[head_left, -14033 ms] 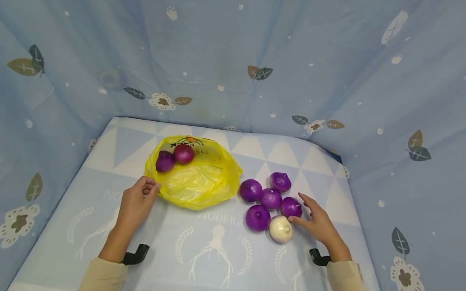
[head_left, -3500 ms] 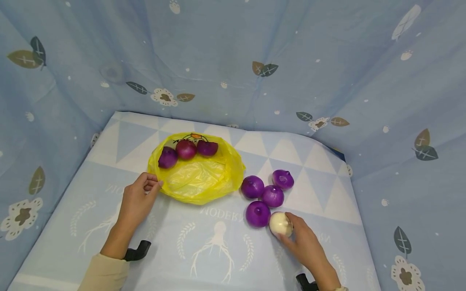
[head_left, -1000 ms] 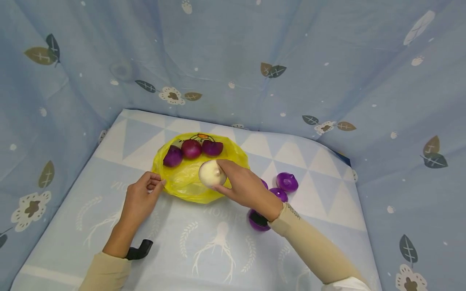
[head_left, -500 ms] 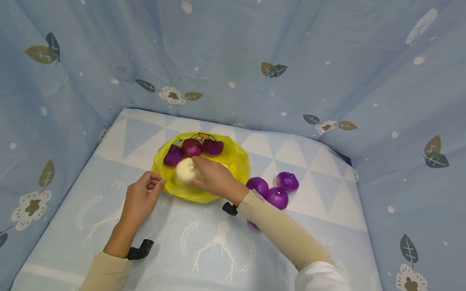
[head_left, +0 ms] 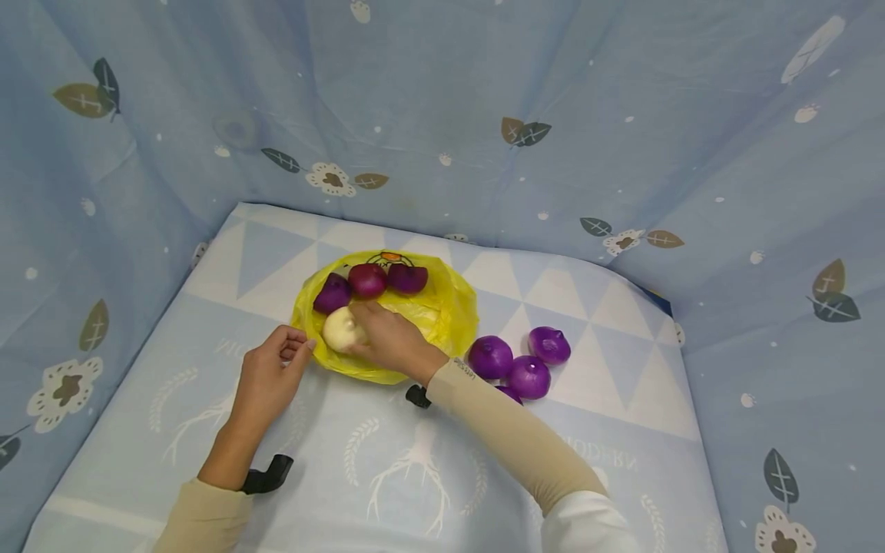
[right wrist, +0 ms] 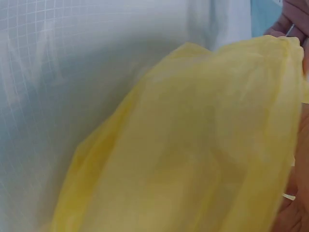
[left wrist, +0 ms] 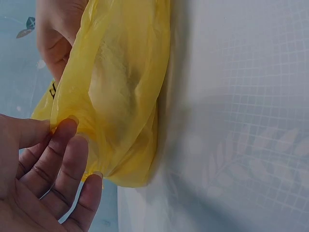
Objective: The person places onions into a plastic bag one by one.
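Note:
A yellow plastic bag (head_left: pixel 456 307) lies with its mouth spread wide. My left hand (head_left: pixel 273 380) pinches the bag's near left rim between thumb and fingers, as the left wrist view confirms. Inside the bag, my right hand (head_left: pixel 390 338) holds a white onion (head_left: pixel 342 330) low, near the left rim. Behind it sit a purple onion (head_left: pixel 333 293), a redder onion (head_left: pixel 368 281) and another purple onion (head_left: pixel 408 279) along the bag's back. In the right wrist view the bag's wall (right wrist: pixel 183 140) hides most of the right hand.
Several purple onions (head_left: pixel 491 357) are grouped on the tablecloth (head_left: pixel 325 468) right of the bag, one partly hidden by the right sleeve (head_left: pixel 518 438). A patterned blue curtain (head_left: pixel 429 77) encloses the table's back and sides. Black wrist mounts (head_left: pixel 268 474) stick out beside the wrists.
The right hand has gripped the white onion beside the purple ones, carried it left and lowered it into the bag. Earlier, a third onion joined the two in the bag. The left hand stays put.

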Demonstrator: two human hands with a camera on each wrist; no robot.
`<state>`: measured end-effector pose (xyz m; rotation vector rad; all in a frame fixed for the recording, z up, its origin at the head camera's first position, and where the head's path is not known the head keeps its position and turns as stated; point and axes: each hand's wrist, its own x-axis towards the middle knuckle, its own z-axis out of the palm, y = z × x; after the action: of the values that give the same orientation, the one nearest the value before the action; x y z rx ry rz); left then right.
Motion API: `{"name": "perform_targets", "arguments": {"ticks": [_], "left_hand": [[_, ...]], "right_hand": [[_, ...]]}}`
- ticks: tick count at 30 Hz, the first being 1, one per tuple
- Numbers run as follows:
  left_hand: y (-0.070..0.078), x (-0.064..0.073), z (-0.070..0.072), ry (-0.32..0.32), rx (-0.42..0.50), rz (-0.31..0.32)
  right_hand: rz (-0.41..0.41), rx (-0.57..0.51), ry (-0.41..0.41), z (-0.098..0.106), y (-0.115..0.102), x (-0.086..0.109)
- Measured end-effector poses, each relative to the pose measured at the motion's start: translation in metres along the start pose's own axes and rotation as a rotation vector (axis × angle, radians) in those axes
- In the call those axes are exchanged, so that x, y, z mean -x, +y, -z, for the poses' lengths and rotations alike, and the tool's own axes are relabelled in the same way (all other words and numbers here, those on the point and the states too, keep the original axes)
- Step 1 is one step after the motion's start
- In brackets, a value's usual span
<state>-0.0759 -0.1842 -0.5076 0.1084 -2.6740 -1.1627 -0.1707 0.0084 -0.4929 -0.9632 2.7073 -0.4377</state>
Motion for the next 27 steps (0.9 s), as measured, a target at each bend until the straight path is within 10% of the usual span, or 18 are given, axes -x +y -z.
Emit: {"name": "perform_targets", "arguments": {"ticks": [27], "left_hand": [[0.0,0.003,-0.001,-0.023,0.028,0.003]], "right_hand": [[-0.013,-0.032,0.03,-0.023,-0.002,-0.007]]}}
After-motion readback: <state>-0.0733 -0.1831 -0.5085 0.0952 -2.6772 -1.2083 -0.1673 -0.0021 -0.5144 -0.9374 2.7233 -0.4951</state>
